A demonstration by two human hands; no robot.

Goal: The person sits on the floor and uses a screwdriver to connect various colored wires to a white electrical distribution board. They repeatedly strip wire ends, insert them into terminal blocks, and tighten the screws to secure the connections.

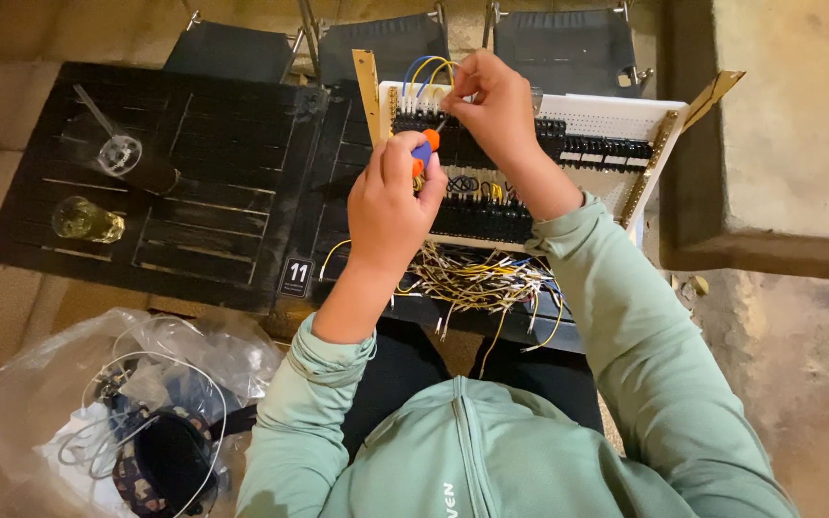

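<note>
A white perforated panel (616,120) with rows of black terminal blocks (597,149) leans on a black slatted table (213,163). My left hand (390,201) grips a small screwdriver (424,152) with an orange and blue handle, its tip pointing at the upper terminal row. My right hand (496,96) pinches a wire end at that same row, beside blue and yellow wire loops (424,72). A loose bundle of yellow and white wires (477,278) lies just below the panel, in front of me.
Two clear drinking glasses (88,221) stand at the table's left side, one with a straw (117,149). A clear plastic bag (117,403) with cables and dark items lies on the floor at lower left. Dark chairs (386,43) stand behind the table. A concrete ledge (789,125) rises at right.
</note>
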